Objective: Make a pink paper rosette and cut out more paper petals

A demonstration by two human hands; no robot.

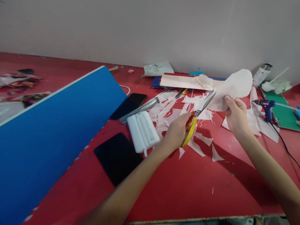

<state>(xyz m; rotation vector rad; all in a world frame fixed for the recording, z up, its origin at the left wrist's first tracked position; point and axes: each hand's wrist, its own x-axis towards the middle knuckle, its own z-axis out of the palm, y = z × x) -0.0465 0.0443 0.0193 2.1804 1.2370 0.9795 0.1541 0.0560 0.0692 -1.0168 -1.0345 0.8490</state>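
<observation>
My left hand (177, 132) is wrapped round the yellow handles of a pair of scissors (191, 131), whose blades point up and to the right, a little apart at the tips. Between thumb and fingers, my right hand (236, 115) pinches a pale pink sheet of paper (239, 82) with a rounded upper end. The blade tips are near the sheet's left edge; whether they touch it I cannot tell. Below the scissors, pale paper scraps (198, 147) are strewn over the red table (187, 190).
A large blue board (58, 134) rises on the left. Beside it are a dark tablet (118, 157), a white device (143, 132), and a bundle of metal wires (142, 107). On the right are a glue gun (267, 107) with a cord, a green board (282, 109) and a flask (262, 75).
</observation>
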